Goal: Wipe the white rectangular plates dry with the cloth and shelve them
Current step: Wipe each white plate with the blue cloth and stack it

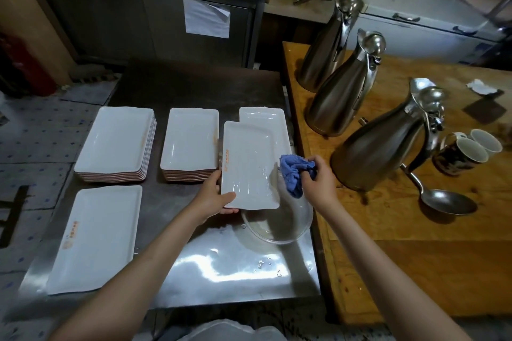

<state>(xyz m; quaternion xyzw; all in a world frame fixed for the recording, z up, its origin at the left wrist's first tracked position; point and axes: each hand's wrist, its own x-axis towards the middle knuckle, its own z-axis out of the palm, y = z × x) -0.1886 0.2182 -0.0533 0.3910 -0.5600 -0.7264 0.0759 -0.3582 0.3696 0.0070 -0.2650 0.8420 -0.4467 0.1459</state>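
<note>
My left hand (214,198) grips the near left corner of a wet white rectangular plate (249,166), held above the steel table. My right hand (318,174) holds a bunched blue cloth (293,174) against the plate's right edge. Another white plate (263,116) lies partly under the held one. Two stacks of white plates (116,144) (189,141) stand to the left. A single white plate (97,238) lies at the near left.
A clear glass bowl (279,227) sits on the steel table (221,271) under the held plate, with water drops around it. The wooden table (415,243) on the right carries three steel jugs (379,144), mugs (468,152) and a ladle (443,199).
</note>
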